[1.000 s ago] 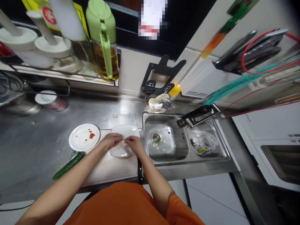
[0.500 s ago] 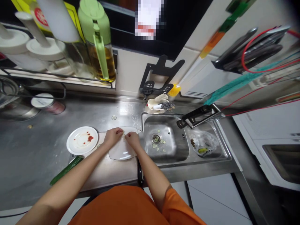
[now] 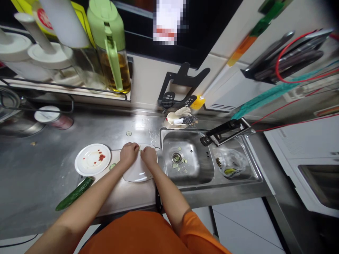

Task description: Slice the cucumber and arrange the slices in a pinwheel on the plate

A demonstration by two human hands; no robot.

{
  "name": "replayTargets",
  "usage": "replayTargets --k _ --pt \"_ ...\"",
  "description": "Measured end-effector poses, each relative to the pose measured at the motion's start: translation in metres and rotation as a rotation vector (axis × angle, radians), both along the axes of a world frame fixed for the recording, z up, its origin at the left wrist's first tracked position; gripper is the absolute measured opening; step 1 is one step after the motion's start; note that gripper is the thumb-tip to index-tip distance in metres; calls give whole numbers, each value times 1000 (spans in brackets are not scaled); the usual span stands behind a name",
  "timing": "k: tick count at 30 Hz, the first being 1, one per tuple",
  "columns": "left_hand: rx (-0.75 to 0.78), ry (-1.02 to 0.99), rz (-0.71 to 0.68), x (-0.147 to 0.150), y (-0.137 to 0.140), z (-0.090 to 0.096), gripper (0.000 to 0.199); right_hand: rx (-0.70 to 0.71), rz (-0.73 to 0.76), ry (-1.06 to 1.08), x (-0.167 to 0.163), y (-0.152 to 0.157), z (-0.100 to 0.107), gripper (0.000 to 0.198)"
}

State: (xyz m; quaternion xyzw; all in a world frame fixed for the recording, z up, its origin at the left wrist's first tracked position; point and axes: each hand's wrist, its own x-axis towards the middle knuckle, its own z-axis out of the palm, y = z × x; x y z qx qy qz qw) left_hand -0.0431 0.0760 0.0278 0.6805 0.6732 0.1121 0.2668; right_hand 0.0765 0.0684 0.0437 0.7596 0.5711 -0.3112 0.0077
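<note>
My left hand [image 3: 129, 154] and my right hand [image 3: 149, 156] are close together over a whitish plate [image 3: 137, 173], fingers closed in a pinch. At the left fingertips shows a small pale-green piece [image 3: 139, 148]; its kind is too small to tell for sure. What the right fingertips hold, if anything, is hidden. The plate rests on a light cutting board [image 3: 124, 199]. A cucumber slice [image 3: 112, 166] lies beside my left wrist. Left of that stands a white plate [image 3: 79, 165] with red sauce spots, and a whole-looking cucumber [image 3: 74, 194] lies below it.
To the right is a steel sink [image 3: 196, 173] with several thin slices near its drain, and a faucet [image 3: 219, 134] above. A plastic bag [image 3: 233, 160] sits in the second basin. A dark knife handle [image 3: 159, 203] shows by my right forearm. An oil bottle [image 3: 113, 63] stands on the rack.
My left hand has shifted slightly and its wrist is turned more upright. The slice beside that wrist shows more fully. My right hand stays nearly in place.
</note>
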Motion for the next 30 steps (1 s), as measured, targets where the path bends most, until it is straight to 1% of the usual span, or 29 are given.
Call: replayTargets --k 4,7,9,11,14,17,19,21,30 --pt "55 -7 11 -1 -2 -5 27 13 52 -71 -3 -3 5 29" --pt "97 -25 -18 -2 -4 -9 26 23 79 -110 -3 -6 8 31" --pt "110 -27 -34 -3 -5 -13 25 57 100 -118 -1 -11 8 30" --pt "120 -20 -42 -3 -6 -15 25 134 144 -119 2 -19 6 27" --pt "144 2 -40 -3 -6 -18 25 288 274 -128 5 -36 0 21" --pt "167 20 -44 -2 -6 -20 25 387 389 -134 6 -52 -9 27" --pt "178 16 -48 -2 -6 -21 25 405 414 -149 6 -57 -14 35" --pt "183 7 -51 -2 -6 -22 25 398 422 -169 6 -59 -17 38" --pt "197 -6 -45 -1 -5 -22 26 398 418 -191 4 -57 -18 37"
